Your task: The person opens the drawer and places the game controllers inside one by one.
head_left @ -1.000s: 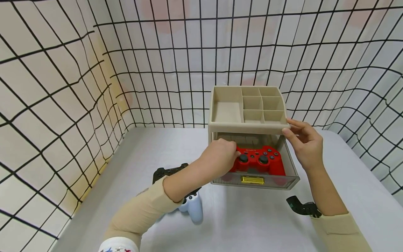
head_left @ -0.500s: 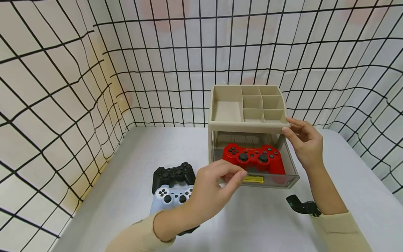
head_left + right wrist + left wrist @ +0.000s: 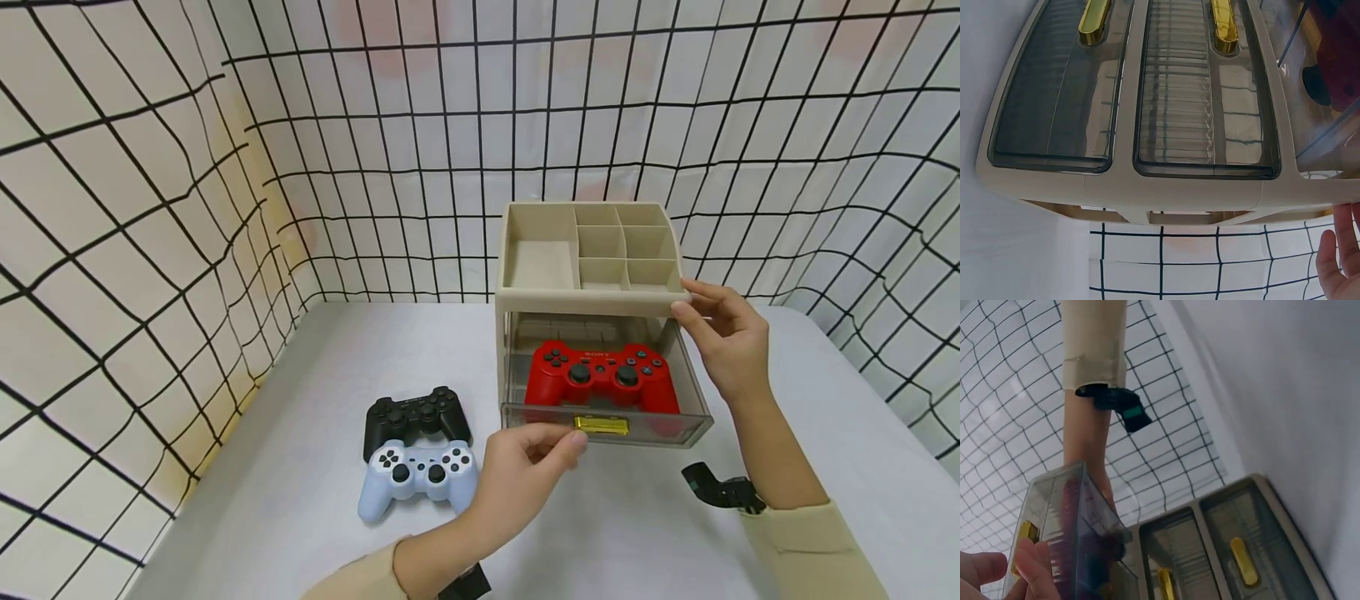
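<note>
Left hand (image 3: 517, 479): set between seven and eight o'clock of the red controller, forearm slanting in from seven; thumb and fingertips narrowly apart beside the gold handle (image 3: 602, 425); cannot tell whether pinching it or only close.
Pale blue controller (image 3: 416, 468): face up on the white table (image 3: 300, 500), grips toward six o'clock; set at eight o'clock of the drawer, probably to leave space before it.
Black controller (image 3: 411, 412): at twelve o'clock of the pale blue one, close against it, likely there for the same reason.
Clear drawer (image 3: 641, 427): topmost of three, standing open toward six o'clock, which leaves the inside reachable from above.
Red controller (image 3: 602, 382): flat inside that drawer, face up, grips toward six o'clock, apparently laid lengthwise to suit the width.
Right hand (image 3: 731, 346): between two and three o'clock of the red controller, gripping the organizer's front corner, thumb in front, fingers round the side; presumably bracing against sliding; forearm rising from five o'clock.
Cream desktop organizer (image 3: 592, 302): upright, compartmented top at twelve o'clock; lower drawers (image 3: 1200, 112) closed.
Black wire mesh (image 3: 514, 142): farthest back, at twelve o'clock.
</note>
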Demonstrator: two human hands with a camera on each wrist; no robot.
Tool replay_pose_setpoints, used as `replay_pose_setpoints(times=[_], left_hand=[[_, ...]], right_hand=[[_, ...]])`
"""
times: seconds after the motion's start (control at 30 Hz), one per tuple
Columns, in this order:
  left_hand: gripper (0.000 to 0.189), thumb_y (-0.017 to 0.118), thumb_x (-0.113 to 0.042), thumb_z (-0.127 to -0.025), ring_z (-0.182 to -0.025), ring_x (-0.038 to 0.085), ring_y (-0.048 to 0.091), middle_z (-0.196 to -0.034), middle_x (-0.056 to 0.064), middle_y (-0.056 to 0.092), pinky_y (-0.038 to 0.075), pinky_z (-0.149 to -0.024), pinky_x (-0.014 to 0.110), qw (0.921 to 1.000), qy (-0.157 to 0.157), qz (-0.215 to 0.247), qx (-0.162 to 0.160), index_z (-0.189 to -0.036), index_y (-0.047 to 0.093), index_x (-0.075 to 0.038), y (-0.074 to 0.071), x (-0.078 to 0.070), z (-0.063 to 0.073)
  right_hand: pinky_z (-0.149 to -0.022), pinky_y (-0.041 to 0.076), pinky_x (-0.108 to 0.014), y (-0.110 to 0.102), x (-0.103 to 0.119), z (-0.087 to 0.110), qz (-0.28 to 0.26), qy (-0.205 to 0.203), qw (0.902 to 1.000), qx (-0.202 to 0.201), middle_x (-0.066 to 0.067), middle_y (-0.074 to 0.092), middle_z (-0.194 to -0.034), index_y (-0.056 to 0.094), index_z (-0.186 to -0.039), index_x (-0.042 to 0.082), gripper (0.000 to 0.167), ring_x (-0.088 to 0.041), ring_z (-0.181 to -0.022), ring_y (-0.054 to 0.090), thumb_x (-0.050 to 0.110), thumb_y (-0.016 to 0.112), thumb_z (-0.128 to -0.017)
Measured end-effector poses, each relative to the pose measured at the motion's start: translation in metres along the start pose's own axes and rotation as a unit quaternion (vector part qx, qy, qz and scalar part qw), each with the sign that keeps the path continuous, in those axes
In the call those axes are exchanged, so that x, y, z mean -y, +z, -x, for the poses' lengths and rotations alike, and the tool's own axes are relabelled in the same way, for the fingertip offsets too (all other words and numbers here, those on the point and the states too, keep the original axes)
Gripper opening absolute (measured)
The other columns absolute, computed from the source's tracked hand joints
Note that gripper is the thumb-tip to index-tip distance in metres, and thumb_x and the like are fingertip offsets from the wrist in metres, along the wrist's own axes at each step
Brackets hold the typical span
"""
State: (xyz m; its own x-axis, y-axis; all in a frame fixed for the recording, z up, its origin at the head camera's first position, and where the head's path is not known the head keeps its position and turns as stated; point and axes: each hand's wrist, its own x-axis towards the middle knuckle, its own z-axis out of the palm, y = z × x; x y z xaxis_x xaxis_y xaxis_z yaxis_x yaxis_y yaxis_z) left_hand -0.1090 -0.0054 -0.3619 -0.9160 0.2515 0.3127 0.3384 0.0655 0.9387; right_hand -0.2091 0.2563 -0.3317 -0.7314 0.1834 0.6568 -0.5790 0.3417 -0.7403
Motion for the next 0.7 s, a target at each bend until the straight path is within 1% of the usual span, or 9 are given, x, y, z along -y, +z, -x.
replay_pose_setpoints(times=[0.13,0.2,0.3,0.4,0.5,0.57,0.7], left_hand=[[0.024,0.067,-0.023,-0.094,-0.068,0.01,0.068,-0.082,0.009,0.073,0.054,-0.063,0.022,0.9981,-0.035,0.05,0.005,-0.096,0.076,-0.001,0.006,0.001,-0.006],[0.025,0.066,-0.022,-0.095,-0.067,0.013,0.069,-0.083,0.011,0.073,0.055,-0.064,0.023,0.9955,-0.054,0.078,0.009,-0.095,0.076,0.001,0.008,-0.001,-0.008],[0.025,0.065,-0.019,-0.095,-0.068,0.02,0.07,-0.082,0.015,0.073,0.056,-0.063,0.024,0.9901,-0.079,0.116,0.008,-0.092,0.075,0.004,0.01,-0.003,-0.01],[0.024,0.066,-0.017,-0.094,-0.068,0.024,0.07,-0.081,0.018,0.072,0.056,-0.063,0.024,0.9849,-0.098,0.143,0.001,-0.091,0.075,0.005,0.012,-0.005,-0.011],[0.024,0.067,-0.016,-0.094,-0.068,0.023,0.07,-0.08,0.019,0.072,0.056,-0.063,0.024,0.9805,-0.112,0.161,-0.005,-0.09,0.074,0.007,0.014,-0.007,-0.011],[0.024,0.068,-0.016,-0.093,-0.067,0.02,0.07,-0.08,0.02,0.071,0.056,-0.064,0.024,0.9786,-0.117,0.169,-0.008,-0.09,0.074,0.007,0.015,-0.008,-0.011],[0.025,0.068,-0.017,-0.093,-0.063,0.012,0.067,-0.079,0.019,0.071,0.056,-0.063,0.023,0.9787,-0.113,0.171,-0.013,-0.089,0.074,0.008,0.016,-0.009,-0.013]], right_hand=[[-0.078,0.05,-0.014,0.0,0.0,0.0,0.001,0.004,1.0,0.0,0.01,0.068,-0.1,0.064,-0.121,-0.004,0.031,-0.004,-0.089,0.064,-0.007,0.063,-0.09],[-0.078,0.05,-0.014,0.0,0.001,0.0,0.0,0.005,1.0,-0.001,0.01,0.068,-0.1,0.065,-0.12,-0.004,0.031,-0.004,-0.088,0.064,-0.006,0.063,-0.09],[-0.078,0.05,-0.014,0.0,0.001,0.0,-0.003,0.004,1.0,-0.003,0.009,0.068,-0.1,0.065,-0.12,-0.004,0.03,-0.004,-0.088,0.064,-0.006,0.063,-0.09],[-0.078,0.05,-0.014,0.0,0.002,-0.001,-0.013,0.004,0.9999,-0.005,0.008,0.068,-0.1,0.065,-0.12,-0.005,0.031,-0.005,-0.088,0.064,-0.008,0.063,-0.089],[-0.078,0.05,-0.013,0.0,0.002,-0.001,-0.019,0.006,0.9998,-0.007,0.008,0.069,-0.099,0.065,-0.119,-0.005,0.031,-0.005,-0.089,0.064,-0.009,0.062,-0.089],[-0.078,0.05,-0.013,0.0,0.002,-0.001,-0.023,0.006,0.9997,-0.007,0.007,0.069,-0.099,0.065,-0.119,-0.006,0.031,-0.005,-0.088,0.064,-0.009,0.062,-0.088],[-0.077,0.05,-0.014,0.001,0.001,-0.001,-0.043,0.008,0.999,-0.008,0.006,0.069,-0.098,0.065,-0.118,-0.006,0.03,-0.007,-0.087,0.065,-0.01,0.062,-0.088]])
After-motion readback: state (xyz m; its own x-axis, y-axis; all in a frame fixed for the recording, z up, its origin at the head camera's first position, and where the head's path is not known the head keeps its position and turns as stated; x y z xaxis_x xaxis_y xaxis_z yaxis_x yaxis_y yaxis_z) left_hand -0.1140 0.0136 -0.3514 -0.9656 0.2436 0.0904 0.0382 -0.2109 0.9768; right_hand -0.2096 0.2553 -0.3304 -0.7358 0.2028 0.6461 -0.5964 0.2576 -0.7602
